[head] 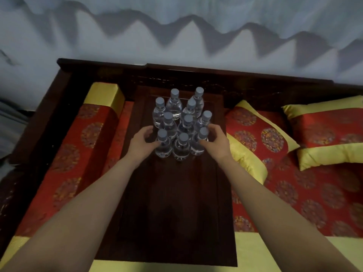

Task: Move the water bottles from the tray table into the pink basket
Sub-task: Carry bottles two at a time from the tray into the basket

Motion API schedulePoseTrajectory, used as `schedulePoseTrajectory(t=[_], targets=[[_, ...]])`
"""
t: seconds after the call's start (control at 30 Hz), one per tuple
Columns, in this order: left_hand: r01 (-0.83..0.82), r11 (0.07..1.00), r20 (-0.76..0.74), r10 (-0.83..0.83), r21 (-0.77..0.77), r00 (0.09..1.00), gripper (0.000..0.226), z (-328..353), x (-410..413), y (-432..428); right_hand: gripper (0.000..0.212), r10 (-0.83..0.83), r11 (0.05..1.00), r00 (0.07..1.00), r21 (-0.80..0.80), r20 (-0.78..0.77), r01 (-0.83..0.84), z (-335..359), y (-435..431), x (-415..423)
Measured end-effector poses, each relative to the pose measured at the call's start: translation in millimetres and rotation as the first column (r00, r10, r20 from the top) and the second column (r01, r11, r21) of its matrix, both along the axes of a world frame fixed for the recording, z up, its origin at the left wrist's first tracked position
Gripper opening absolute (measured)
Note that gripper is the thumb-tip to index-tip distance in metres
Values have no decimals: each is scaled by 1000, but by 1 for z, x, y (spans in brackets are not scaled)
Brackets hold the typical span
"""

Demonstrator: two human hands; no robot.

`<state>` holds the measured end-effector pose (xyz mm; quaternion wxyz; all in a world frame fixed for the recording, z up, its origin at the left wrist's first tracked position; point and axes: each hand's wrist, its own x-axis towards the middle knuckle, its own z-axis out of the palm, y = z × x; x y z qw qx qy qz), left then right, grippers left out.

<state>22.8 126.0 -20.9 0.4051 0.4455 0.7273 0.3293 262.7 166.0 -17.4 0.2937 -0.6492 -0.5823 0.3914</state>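
Several clear water bottles with grey-blue caps stand upright in a tight cluster on the far half of the dark wooden tray table. My left hand curls against the front-left bottle, fingers touching its side. My right hand curls against the front-right bottle in the same way. Both bottles still rest on the table. No pink basket is in view.
The tray table sits on a red and gold cushioned bench with a dark carved back. A bolster lies to the left, and two red-and-yellow pillows lie to the right. A pale curtain hangs behind.
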Motion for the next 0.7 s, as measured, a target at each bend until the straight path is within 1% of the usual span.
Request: schedulePoseTrajectory(t=[0.13, 0.27, 0.4, 0.47, 0.6, 0.7], targets=[[38, 997, 15, -39, 67, 999, 55, -9, -1, 11, 52, 8, 1000, 1000, 28, -29, -8, -13, 11, -8], [54, 995, 60, -60, 88, 996, 50, -19, 5, 15, 48, 6, 999, 999, 35, -53, -4, -27, 16, -7], [21, 995, 72, -29, 99, 997, 46, -28, 11, 22, 43, 10, 997, 998, 72, -61, -6, -35, 23, -3], [11, 996, 88, -19, 94, 996, 45, -31, 10, 23, 43, 25, 997, 997, 69, -79, -20, -38, 24, -1], [5, 997, 106, -13, 81, 994, 45, -34, 11, 24, 46, 60, 996, 996, 63, -69, -56, -43, 27, 4], [-25, 997, 179, 11, 76, 984, 41, -32, 14, 23, 41, 53, 998, 996, 35, -73, -50, -45, 29, 4]])
